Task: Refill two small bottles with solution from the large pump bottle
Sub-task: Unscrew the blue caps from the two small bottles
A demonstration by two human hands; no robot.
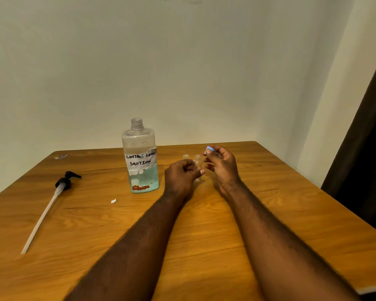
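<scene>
Uncapped large bottle (140,157) upright, third-full of bluish solution; two clear small bottles (197,159) just right

Both bare forearms reach forward, hands close together; the left hand (181,173) curls with fingers pinched, the right hand (221,165) lifts slightly higher, fingertips pinched upward

Wooden table against a pale wall

A small white scrap (113,200) lies on the wooden table (291,203); another bit of litter (60,157) sits near the far left corner. A dark curtain (365,153) hangs at right, beside the wall (182,61).
</scene>
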